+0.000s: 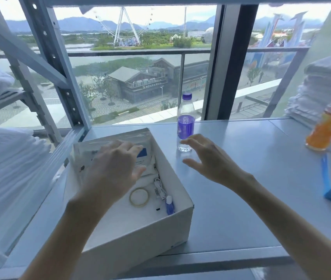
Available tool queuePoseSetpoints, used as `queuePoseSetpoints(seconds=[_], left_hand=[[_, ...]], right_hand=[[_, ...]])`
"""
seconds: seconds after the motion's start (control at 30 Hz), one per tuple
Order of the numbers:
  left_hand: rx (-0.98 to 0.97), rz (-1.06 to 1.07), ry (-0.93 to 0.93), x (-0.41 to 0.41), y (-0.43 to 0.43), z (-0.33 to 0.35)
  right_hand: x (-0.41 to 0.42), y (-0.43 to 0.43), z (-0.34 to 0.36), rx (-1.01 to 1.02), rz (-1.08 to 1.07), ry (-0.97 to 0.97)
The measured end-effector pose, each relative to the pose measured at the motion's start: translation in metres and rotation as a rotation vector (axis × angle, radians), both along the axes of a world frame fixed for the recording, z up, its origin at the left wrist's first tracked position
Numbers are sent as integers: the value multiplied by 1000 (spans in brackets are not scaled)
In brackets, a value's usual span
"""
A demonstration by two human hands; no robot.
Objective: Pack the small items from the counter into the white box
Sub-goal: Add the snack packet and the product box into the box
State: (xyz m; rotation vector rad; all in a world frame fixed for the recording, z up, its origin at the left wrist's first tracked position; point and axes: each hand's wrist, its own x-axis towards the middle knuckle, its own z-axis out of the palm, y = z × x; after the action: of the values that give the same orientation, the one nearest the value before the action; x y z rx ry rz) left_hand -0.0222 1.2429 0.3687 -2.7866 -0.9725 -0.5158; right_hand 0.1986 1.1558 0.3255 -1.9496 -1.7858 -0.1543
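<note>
The white box (140,229) on the desk (251,178) already holds a tape ring (139,197), a cable (159,187) and packets. Both hands are empty with fingers spread: the left hand (113,168) over the box, the right hand (209,158) near the water bottle (185,122), which is not packed yet.

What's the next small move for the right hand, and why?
Probably close the right hand on the purple-labelled water bottle. The hand is open, fingers spread just in front of the bottle's base, not yet touching it. The white box already holds a tape roll, a cable and packets under the open left hand, so the bottle looks like the nearest item left.
</note>
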Motion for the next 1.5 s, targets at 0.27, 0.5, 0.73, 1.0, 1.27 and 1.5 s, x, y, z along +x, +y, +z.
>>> queuePoseSetpoints(seconds=[0.27, 0.5, 0.73, 1.0, 1.27, 1.5], left_hand=[[6, -422, -123, 94, -93, -43], [-316, -522, 88, 215, -156, -124], [-305, -439, 195, 265, -179, -180], [-437, -374, 9, 291, -187, -172], [-543, -423, -40, 323, -229, -161], [-602, -262, -86, 344, -235, -170]], right_hand=[[75, -129, -44, -140, -319, 52], [161, -226, -73, -217, -619, 46], [230, -286, -99, -419, -679, 77], [237, -286, -76, -84, -350, 350], [334, -269, -72, -581, -595, 79], [312, -278, -81, -521, -476, 226]])
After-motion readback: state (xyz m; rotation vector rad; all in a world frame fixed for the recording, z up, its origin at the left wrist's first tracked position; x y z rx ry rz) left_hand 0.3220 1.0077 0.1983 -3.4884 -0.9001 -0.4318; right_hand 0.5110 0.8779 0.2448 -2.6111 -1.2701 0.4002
